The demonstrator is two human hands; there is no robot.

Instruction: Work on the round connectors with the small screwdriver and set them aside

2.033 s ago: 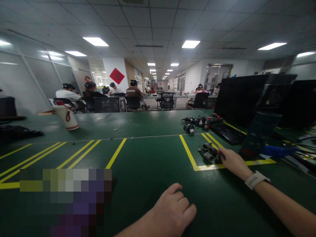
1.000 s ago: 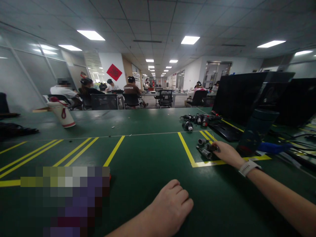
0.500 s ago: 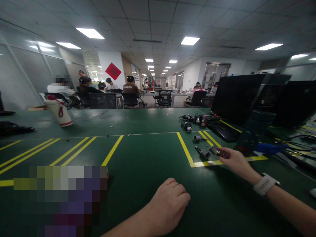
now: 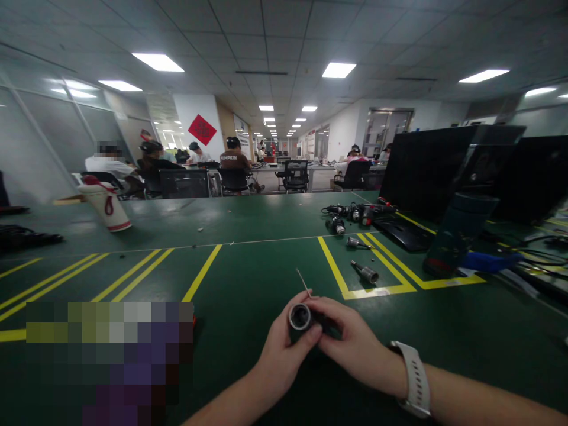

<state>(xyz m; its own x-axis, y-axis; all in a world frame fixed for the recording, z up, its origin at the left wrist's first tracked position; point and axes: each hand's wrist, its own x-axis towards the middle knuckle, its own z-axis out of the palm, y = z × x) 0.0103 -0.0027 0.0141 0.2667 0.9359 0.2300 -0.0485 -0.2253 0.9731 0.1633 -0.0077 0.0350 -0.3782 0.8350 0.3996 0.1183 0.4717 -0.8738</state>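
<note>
Both of my hands meet in front of me around a hollow, dark metal cylinder (image 4: 300,318), its round open end tilted toward me. My left hand (image 4: 284,346) is wrapped around its side, with the thumb below. My right hand (image 4: 350,337) grips it from the right; the fingers hide the rest of the part. A thin metal rod (image 4: 303,281) sticks up above the fingers, and I cannot tell how it joins the cylinder. Beyond them, a cylindrical metal part with a narrow shank (image 4: 365,273) lies inside a yellow tape outline, with a similar smaller one (image 4: 358,243) behind it.
Dark cabled devices (image 4: 339,225) lie farther back. At right are a dark bottle (image 4: 461,234), a black tray-like object (image 4: 403,232) and a large black box (image 4: 426,174). A white cup (image 4: 106,207) stands at left. A pixelated patch covers the lower left. People sit beyond the table.
My right hand has come from the taped outline to the middle, bringing a metal part with it. My left hand, formerly resting closed on the table, has turned and now holds the cylinder too.
</note>
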